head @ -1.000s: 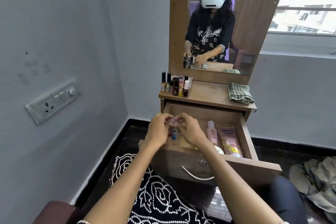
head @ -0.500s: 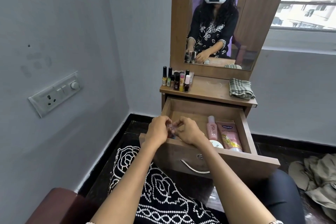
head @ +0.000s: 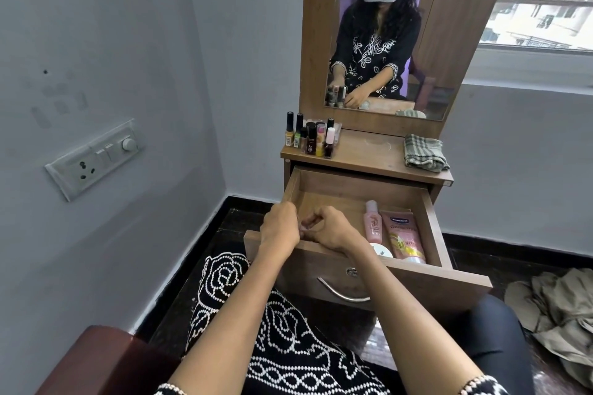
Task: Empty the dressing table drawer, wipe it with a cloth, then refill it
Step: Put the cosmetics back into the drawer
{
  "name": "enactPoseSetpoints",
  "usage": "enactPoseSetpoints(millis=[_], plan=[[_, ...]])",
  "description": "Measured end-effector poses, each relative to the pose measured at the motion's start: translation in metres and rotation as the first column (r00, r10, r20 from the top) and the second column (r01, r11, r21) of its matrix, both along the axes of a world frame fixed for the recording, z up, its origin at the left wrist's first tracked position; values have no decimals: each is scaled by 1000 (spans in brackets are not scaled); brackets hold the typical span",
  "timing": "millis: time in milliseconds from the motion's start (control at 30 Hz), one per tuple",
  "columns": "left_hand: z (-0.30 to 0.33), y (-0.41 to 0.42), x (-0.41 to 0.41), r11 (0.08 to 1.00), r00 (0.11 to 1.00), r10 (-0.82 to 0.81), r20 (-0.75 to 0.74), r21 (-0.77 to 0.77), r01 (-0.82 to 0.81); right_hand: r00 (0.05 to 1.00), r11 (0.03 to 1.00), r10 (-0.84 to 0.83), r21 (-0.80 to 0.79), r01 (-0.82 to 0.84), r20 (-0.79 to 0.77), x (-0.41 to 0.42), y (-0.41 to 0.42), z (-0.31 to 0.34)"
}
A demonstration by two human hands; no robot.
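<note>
Open drawer (head: 430, 221) at the middle, left hand (head: 279, 225) and right hand (head: 330, 228) curled together over its 9 o'clock side, what the fingers hold cannot be told, pink bottle (head: 373, 225) and tube (head: 405, 239) at its 3 o'clock side, folded cloth (head: 423, 152) on the desk (head: 369, 154) at 1 o'clock, small bottles (head: 309, 138) at 11 o'clock

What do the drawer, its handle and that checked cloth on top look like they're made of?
Drawer: wood-look board, probably laminate, with matte brown grain. Handle: polished metal, judging by its silvery shine. Cloth: woven fabric, likely cotton; it lies soft and folded, checked grey-green.
</note>
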State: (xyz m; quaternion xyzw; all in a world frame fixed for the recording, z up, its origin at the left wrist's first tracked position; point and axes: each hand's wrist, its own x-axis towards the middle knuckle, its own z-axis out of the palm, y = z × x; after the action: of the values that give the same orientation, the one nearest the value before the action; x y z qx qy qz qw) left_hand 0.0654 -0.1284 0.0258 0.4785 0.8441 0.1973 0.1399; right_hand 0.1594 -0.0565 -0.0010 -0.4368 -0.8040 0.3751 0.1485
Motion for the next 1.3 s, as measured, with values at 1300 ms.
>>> enactPoseSetpoints(millis=[1300], plan=[[0,4,1,1000,1000,6,-4,-20,-6,998,996,64,61,-65,12,0,-1,1]])
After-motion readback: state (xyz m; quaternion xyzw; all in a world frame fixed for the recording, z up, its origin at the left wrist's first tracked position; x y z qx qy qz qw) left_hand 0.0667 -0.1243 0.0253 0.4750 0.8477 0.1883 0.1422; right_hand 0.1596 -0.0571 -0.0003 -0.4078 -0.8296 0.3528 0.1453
